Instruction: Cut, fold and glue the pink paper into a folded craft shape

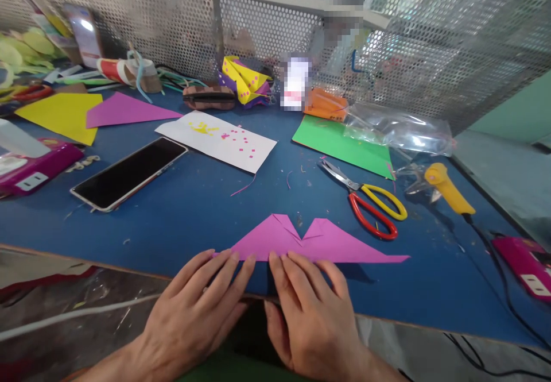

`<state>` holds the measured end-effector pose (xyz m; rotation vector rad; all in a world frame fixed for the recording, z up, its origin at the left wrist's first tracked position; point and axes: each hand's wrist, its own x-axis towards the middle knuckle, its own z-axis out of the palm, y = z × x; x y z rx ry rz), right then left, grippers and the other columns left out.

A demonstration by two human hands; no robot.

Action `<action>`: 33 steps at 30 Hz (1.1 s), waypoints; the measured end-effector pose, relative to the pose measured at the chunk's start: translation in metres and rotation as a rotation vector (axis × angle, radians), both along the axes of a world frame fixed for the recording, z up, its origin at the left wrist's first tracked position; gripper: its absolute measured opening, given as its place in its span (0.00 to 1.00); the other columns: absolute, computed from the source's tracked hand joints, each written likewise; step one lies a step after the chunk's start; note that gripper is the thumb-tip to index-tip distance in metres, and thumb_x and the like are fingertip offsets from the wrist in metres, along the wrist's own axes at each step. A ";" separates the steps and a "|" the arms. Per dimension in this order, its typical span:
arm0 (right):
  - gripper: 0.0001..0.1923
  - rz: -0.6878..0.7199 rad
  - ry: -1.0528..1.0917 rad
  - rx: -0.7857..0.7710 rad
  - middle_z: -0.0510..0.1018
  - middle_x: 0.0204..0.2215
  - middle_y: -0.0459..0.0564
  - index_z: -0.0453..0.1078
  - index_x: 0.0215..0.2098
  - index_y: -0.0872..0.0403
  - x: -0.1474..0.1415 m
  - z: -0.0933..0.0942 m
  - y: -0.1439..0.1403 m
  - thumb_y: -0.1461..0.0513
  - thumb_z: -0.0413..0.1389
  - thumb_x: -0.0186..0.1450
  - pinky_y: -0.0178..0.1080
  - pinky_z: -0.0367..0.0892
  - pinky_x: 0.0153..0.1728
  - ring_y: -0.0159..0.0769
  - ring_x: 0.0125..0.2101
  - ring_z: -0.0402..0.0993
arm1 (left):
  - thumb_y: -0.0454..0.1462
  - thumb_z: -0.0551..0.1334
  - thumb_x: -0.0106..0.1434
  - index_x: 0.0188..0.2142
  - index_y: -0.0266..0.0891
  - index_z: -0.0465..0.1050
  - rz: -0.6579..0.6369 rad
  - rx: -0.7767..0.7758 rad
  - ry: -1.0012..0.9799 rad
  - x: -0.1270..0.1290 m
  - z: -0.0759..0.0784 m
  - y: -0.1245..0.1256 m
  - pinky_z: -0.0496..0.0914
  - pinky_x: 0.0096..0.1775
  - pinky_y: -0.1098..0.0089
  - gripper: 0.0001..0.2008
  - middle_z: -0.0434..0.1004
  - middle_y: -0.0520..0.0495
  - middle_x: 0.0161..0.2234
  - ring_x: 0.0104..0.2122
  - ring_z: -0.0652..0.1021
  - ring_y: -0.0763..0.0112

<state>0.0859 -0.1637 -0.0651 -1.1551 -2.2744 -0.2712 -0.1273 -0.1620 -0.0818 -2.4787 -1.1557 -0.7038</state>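
A folded sheet of pink paper (275, 244) lies near the front edge of the table, with two peaks, a notch between them, and a thin point at the right. My left hand (202, 301) rests its outstretched fingertips on the paper's near edge, left of the middle. Beside it, my right hand (310, 307) lays its fingers flat on the same edge, just right of the middle. Both hands are open, palms down, pressing the fold rather than gripping it. My right thumb sits below the table's edge; my left thumb is mostly hidden.
Scissors (361, 195) with red and yellow handles lie beyond the paper. Around them are a green sheet (344, 143), a yellow glue gun (450, 189), a white sheet (219, 141) with paper dots and a phone (131, 172). A perforated metal panel (267, 26) closes the back.
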 end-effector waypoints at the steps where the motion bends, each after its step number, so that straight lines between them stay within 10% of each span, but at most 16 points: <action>1: 0.22 -0.018 0.010 -0.001 0.82 0.47 0.55 0.73 0.55 0.64 0.004 0.000 0.000 0.59 0.48 0.71 0.46 0.57 0.54 0.42 0.48 0.75 | 0.36 0.57 0.70 0.57 0.38 0.72 0.002 0.013 0.001 0.000 0.000 0.000 0.54 0.68 0.60 0.17 0.80 0.44 0.48 0.49 0.77 0.64; 18: 0.20 0.034 -0.031 0.038 0.83 0.44 0.53 0.74 0.54 0.63 0.029 0.002 0.006 0.60 0.49 0.72 0.45 0.56 0.55 0.39 0.45 0.73 | 0.46 0.55 0.73 0.56 0.40 0.73 0.058 0.059 0.097 0.011 -0.001 0.004 0.71 0.50 0.61 0.19 0.81 0.43 0.46 0.43 0.79 0.60; 33: 0.16 0.145 -0.228 0.009 0.79 0.34 0.53 0.77 0.41 0.61 0.073 0.040 0.034 0.73 0.47 0.68 0.48 0.59 0.47 0.41 0.36 0.71 | 0.22 0.48 0.60 0.38 0.34 0.78 -0.048 -0.115 0.287 0.031 0.067 0.038 0.72 0.32 0.59 0.20 0.79 0.42 0.33 0.31 0.77 0.58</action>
